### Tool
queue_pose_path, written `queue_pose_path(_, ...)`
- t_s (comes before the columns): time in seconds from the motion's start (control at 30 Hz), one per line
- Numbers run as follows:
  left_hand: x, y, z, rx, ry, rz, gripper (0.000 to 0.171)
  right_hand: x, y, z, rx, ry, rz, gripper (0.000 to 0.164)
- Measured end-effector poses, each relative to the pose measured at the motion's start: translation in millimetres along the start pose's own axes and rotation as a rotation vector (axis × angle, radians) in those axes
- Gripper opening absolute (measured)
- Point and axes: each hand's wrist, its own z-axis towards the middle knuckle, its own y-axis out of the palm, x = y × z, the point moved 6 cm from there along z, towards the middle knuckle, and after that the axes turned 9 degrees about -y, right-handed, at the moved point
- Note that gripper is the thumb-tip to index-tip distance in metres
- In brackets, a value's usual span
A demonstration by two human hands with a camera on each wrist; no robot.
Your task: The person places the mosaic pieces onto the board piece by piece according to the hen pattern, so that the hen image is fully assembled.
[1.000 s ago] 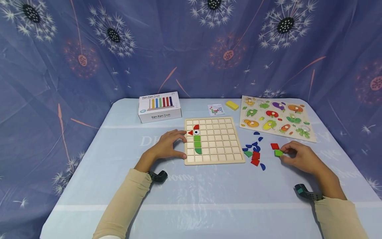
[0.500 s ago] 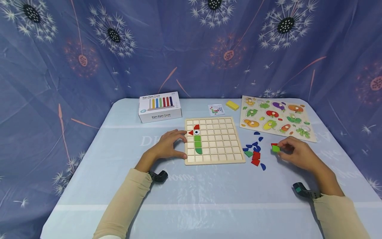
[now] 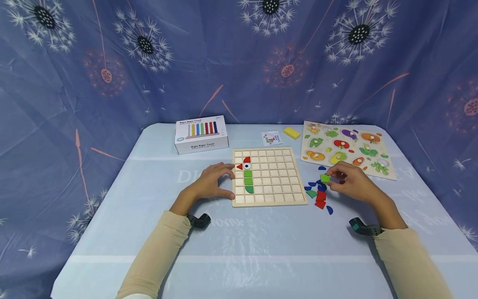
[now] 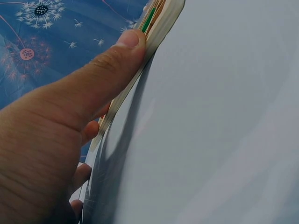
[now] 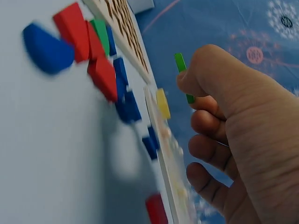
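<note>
A wooden grid board (image 3: 270, 199) lies mid-table with a column of coloured pieces at its left, including green squares (image 3: 248, 177) and a round eye piece (image 3: 247, 166). My left hand (image 3: 209, 181) rests thumb and fingers, spread apart, on the board's left edge; in the left wrist view the thumb (image 4: 119, 58) touches the rim. Above the table, right of the board, my right hand (image 3: 352, 181) pinches a green square tile (image 3: 325, 178) between thumb and index finger. Below it lie blue half-round pieces (image 3: 330, 210), red pieces (image 3: 321, 196) and a green piece (image 3: 311, 193).
A vegetable puzzle board (image 3: 347, 147) lies at the back right. A white toy box (image 3: 201, 135) stands at the back left. Between them are a small picture card (image 3: 271, 138) and a yellow block (image 3: 291, 133). A patterned curtain (image 3: 209, 62) hangs behind the table.
My right hand has lifted the green tile and carried it left, over the loose pieces. My left hand has stayed at the board's edge.
</note>
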Motion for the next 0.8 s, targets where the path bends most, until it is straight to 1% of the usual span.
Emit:
queue_pose_path(0.27, -0.2, 0.5, -0.9, -0.003, 0.0, 0.005, 0.058, -14, 25, 38, -0.058, -0.034, 0.091, 0.03)
queue_pose_path(0.4, 0.4, -0.2, -0.9, -0.003, 0.001, 0.003, 0.058, -26, 39, 60, -0.079, -0.093, 0.125, 0.027)
queue_pose_path(0.5, 0.7, -0.5, -0.8, -0.006, -0.005, -0.001, 0.058, -36, 51, 75, -0.092, -0.146, 0.18, 0.025)
queue_pose_path(0.57, 0.9, -0.7, -0.7, -0.009, -0.009, -0.004, 0.058, -42, 60, 84, -0.103, -0.166, 0.223, 0.023)
queue_pose_path(0.63, 1.1, -0.9, -0.6, -0.011, -0.012, -0.008, 0.058, -48, 71, 92, -0.122, -0.164, 0.264, 0.022)
queue_pose_path(0.7, 1.4, -0.9, -0.5, -0.011, -0.011, -0.01, 0.058, -53, 83, 99, -0.146, -0.145, 0.285, 0.022)
queue_pose_path(0.8, 1.2, 0.0, -0.2, -0.008, -0.01, -0.006, 0.058, -57, 104, 104, -0.205, -0.11, 0.283, 0.023)
